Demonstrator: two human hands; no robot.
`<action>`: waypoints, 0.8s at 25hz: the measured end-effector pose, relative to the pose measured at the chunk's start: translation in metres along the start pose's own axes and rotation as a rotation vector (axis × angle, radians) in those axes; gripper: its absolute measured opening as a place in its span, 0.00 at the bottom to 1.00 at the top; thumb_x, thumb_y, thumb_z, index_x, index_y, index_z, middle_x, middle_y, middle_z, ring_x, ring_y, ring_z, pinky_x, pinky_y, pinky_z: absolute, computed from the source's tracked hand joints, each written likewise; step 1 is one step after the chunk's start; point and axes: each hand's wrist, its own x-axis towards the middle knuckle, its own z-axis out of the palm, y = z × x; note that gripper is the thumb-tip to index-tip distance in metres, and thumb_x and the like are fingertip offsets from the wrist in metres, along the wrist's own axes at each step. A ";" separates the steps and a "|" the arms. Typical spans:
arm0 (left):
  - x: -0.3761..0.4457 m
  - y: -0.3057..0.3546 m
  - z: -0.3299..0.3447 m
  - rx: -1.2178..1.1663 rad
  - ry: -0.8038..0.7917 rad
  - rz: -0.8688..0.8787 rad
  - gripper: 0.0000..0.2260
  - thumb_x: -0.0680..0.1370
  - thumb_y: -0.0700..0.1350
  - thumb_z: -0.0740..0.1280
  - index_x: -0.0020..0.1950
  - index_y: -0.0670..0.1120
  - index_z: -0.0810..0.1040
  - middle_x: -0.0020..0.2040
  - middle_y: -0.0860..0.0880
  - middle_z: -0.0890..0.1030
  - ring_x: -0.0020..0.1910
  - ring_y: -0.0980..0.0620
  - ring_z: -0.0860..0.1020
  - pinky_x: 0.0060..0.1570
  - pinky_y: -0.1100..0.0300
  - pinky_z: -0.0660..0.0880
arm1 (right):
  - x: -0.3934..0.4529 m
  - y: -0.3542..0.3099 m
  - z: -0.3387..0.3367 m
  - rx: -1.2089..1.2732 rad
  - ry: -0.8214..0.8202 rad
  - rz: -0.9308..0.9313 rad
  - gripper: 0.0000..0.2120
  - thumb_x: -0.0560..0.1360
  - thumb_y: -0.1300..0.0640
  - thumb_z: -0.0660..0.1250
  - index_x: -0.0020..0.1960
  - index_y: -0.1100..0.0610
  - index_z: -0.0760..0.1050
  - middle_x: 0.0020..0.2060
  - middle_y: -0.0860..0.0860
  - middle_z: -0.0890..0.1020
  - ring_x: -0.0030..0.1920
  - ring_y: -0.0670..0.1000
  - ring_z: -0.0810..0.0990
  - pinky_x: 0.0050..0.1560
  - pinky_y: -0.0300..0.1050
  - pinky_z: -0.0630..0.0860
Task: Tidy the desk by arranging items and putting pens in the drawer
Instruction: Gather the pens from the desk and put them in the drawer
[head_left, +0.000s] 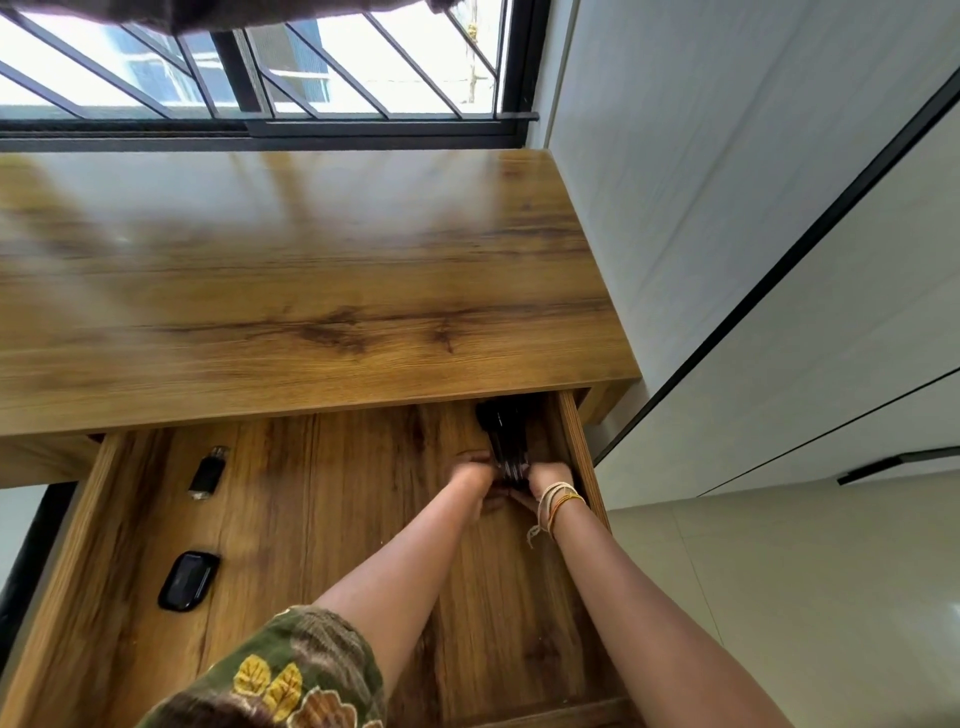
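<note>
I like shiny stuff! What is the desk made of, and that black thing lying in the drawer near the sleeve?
The desk looks like wood or a wood-look coating: brown grain lines and knots, with a soft sheen that mirrors the window. The black thing looks like glossy hard plastic: smooth, rounded, with bright highlights. I cannot be sure of either.

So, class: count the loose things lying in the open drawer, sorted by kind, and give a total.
USB flash drive: 1
Black oval case: 1
Bundle of dark pens, held by both hands, individual pens too blurred to count: 1
Total: 3
</note>
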 end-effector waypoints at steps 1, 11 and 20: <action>0.001 -0.001 0.000 -0.013 0.009 -0.011 0.09 0.78 0.34 0.61 0.53 0.48 0.71 0.44 0.43 0.80 0.32 0.47 0.78 0.30 0.56 0.75 | 0.003 0.001 -0.001 -0.041 0.038 -0.008 0.07 0.75 0.70 0.63 0.38 0.64 0.72 0.42 0.61 0.76 0.37 0.60 0.76 0.44 0.59 0.82; 0.001 -0.001 0.005 0.058 0.092 0.003 0.09 0.79 0.33 0.61 0.43 0.45 0.72 0.40 0.44 0.75 0.32 0.47 0.75 0.23 0.59 0.75 | 0.053 0.042 0.011 -0.074 0.181 -0.049 0.19 0.66 0.60 0.67 0.53 0.69 0.77 0.47 0.64 0.82 0.49 0.66 0.82 0.53 0.58 0.80; 0.003 -0.009 -0.015 0.287 0.171 0.110 0.06 0.76 0.36 0.67 0.51 0.44 0.79 0.50 0.44 0.81 0.48 0.44 0.81 0.52 0.50 0.80 | 0.000 0.025 0.009 -0.377 0.141 -0.090 0.16 0.70 0.64 0.69 0.56 0.70 0.75 0.50 0.61 0.82 0.53 0.61 0.81 0.48 0.44 0.77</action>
